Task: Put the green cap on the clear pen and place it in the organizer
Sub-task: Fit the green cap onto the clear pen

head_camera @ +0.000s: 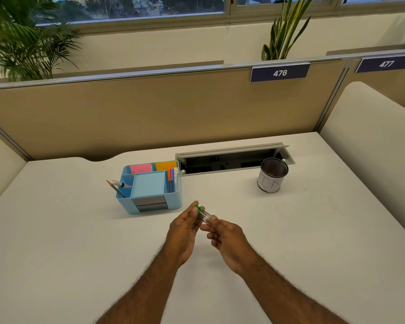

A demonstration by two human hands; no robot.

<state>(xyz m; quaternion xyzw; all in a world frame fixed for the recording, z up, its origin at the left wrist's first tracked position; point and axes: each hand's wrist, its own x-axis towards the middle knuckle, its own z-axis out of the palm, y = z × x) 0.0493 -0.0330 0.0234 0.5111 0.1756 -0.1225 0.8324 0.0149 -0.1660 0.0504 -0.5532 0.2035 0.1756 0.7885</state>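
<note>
White desk surface bounded by a tan partition bearing the number plates 476 and 477, with plants and a window beyond. Both hands meet above the desk near its middle. Left hand and right hand together hold the clear pen, which is tilted with its far end up and to the left; the fingers of each hand are closed on the barrel. Green cap shows at the pen's far end beside the left fingertips; whether it is fully seated cannot be told. Blue organizer stands just beyond and left of the hands, holding sticky notes, pens and a pencil. Mesh cup stands well beyond and right of the right hand, in front of an open cable tray.
</note>
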